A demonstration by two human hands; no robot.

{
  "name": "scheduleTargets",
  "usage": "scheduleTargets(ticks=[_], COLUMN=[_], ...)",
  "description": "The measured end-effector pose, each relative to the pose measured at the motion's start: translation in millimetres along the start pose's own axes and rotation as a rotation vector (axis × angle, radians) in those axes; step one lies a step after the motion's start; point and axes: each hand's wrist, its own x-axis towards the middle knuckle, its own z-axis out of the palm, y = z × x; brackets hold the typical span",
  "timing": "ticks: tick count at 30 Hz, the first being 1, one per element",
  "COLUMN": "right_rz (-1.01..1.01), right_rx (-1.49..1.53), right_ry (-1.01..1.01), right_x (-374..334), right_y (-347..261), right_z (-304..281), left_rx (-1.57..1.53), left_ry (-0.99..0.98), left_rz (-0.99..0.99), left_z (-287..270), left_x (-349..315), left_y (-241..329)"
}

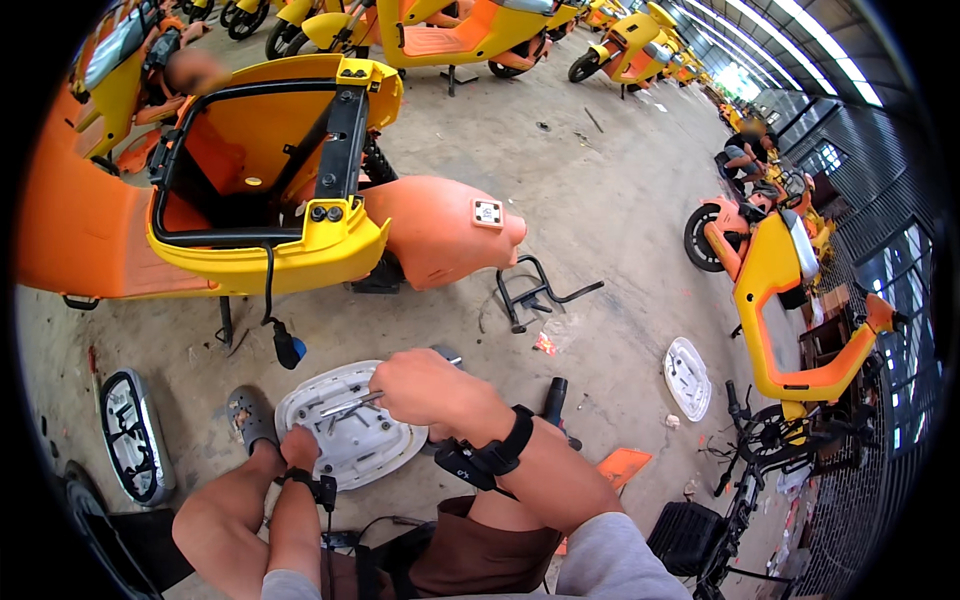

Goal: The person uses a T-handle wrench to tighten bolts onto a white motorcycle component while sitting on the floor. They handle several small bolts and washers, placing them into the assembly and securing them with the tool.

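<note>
My right hand (415, 387) is closed above a white oval plastic shell (345, 467). From its fingers a slim silvery metal tool (350, 405) points left over the shell; its exact kind is too small to tell. My left hand (299, 448) rests low at the shell's left part, fingers curled together, and whatever they may hold is hidden. Small loose screws or bolts (381, 424) lie inside the shell, which sits on the floor between my feet. Just beyond stands a yellow and orange scooter body (270, 275) with its black-framed seat opening uncovered.
A black cordless power tool (556, 400) lies right of my hands, near an orange panel (625, 465). A black metal stand (535, 290) is on the floor ahead. Another white shell (688, 378) and a partly stripped scooter (765, 420) are at right. A person (748, 150) sits farther back.
</note>
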Motion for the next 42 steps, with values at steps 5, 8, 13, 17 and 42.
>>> scheduleTargets(ticks=[5,8,13,17,42], right_rz=[-0.02,0.022,0.014,0.029,-0.049], right_rx=[-0.006,0.009,0.003,-0.007,-0.064], right_ry=[-0.024,-0.017,-0.019,-0.035,-0.087], right_x=[3,0,0,0,8], right_y=[-2,2,-2,-1,-6], right_z=[0,3,0,0,5], left_rx=[0.031,-0.029,-0.052,-0.033,-0.111], left_ry=[0.024,0.118,0.016,0.013,0.069], left_rz=[0.025,0.083,0.112,-0.045,-0.122], left_z=[-3,-15,-6,-14,-8], left_x=[-5,-30,-25,-28,-20], left_y=[-3,15,4,24,13])
